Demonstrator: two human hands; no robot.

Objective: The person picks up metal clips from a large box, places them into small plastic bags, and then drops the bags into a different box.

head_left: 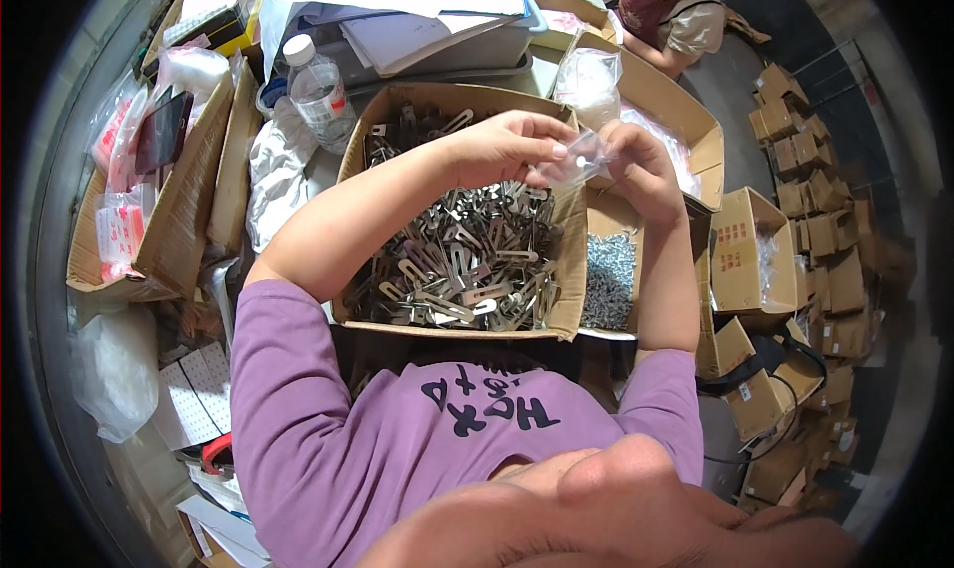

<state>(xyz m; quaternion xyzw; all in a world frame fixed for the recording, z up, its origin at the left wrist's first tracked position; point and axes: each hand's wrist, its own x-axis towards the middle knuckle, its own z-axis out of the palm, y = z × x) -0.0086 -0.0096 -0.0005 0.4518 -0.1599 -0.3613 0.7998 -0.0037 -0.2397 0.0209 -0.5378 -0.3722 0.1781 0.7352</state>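
A small clear plastic bag (579, 169) is stretched between my hands, over the right edge of an open cardboard box (570, 288). The thumb and fingers of my left hand (512, 151) are closed on the bag's left side. My right hand (644, 165), fingers curled, grips its right side. A small white spot shows on the bag; I cannot make out what it is. Below my left forearm, the box holds a heap of slotted metal brackets (462, 262). Many small grey screws (609, 275) fill a narrower box under my right wrist.
A plastic bottle (320, 96) and a grey bin (397, 56) with papers stand behind. Cardboard boxes with plastic bags flank both sides, one with a dark phone (164, 131) on top. Another person (671, 16) sits at the far right, near stacked small cartons (810, 210).
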